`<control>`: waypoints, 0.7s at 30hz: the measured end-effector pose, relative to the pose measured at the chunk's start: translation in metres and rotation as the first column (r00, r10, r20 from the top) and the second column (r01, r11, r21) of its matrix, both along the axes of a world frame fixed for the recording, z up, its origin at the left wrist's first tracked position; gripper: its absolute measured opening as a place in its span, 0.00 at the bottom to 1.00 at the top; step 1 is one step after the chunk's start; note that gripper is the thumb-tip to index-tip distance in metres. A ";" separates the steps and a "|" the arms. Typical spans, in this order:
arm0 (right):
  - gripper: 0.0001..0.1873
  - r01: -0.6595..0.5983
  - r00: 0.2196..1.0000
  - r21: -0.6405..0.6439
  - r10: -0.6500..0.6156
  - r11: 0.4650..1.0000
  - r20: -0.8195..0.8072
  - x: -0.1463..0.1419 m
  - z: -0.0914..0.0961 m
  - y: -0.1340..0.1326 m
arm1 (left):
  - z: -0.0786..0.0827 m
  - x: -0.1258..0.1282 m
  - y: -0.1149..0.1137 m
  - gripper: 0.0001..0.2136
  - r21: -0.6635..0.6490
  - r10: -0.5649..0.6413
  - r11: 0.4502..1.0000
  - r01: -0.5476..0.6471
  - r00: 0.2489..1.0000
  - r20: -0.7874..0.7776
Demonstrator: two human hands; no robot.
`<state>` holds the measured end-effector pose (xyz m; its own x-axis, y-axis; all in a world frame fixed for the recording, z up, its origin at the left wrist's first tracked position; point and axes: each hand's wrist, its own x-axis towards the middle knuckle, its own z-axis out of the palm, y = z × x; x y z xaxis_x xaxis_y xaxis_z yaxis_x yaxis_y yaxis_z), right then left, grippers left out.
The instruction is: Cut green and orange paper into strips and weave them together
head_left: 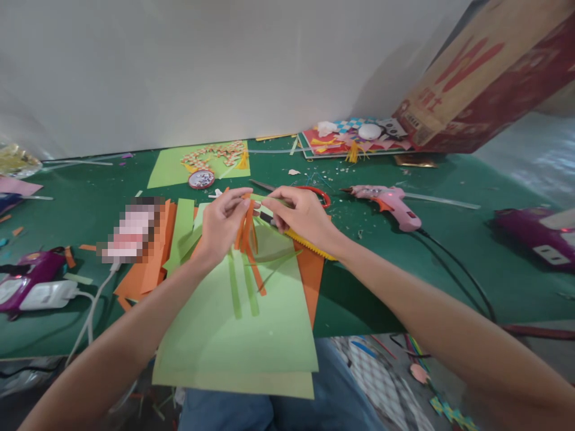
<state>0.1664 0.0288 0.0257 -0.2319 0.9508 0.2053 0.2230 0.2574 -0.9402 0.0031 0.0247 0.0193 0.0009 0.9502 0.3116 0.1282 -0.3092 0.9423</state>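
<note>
Blue trousers (224, 410), bare forearms (395, 293)

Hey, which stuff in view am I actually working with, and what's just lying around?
Likely in use:
- orange paper strips, pinched in your left hand
- green paper strips, just below your hands
- light green sheets beneath them

Probably just lying about:
- red-handled scissors, untouched
- pink glue gun, set down
- paper bag

1. Tan-and-red paper bag (494, 75), upper right, tilted: large red brushstroke logo (477, 64), resembling a W.
2. Below the logo, red Chinese characters (430, 103); one looks like "士", the rest too blurred to read.
</note>
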 end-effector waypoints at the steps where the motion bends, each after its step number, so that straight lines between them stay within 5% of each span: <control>1: 0.12 0.003 1.000 -0.001 -0.003 1.000 -0.003 0.000 0.000 0.000 | 0.000 0.000 0.001 0.08 -0.010 -0.001 1.000 0.001 1.000 0.014; 11: 0.10 -0.002 0.999 0.029 0.001 1.000 0.032 -0.002 -0.002 0.001 | -0.001 0.001 0.001 0.08 -0.018 -0.020 1.000 0.021 0.999 0.045; 16: 0.11 0.040 0.993 0.021 -0.042 0.999 0.107 -0.001 -0.005 0.005 | -0.001 -0.002 0.005 0.06 0.029 0.114 0.992 -0.121 0.976 0.186; 21: 0.04 -0.047 0.943 0.315 -0.061 0.948 0.326 -0.003 -0.023 0.013 | 0.000 -0.011 0.014 0.05 0.009 0.221 0.972 -0.233 0.931 0.292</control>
<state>0.1634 0.0413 0.0031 -0.3311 0.8514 0.4067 0.5066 0.5241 -0.6846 -0.0079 0.0391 0.0189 -0.3087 0.9003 0.3070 -0.0741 -0.3445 0.9358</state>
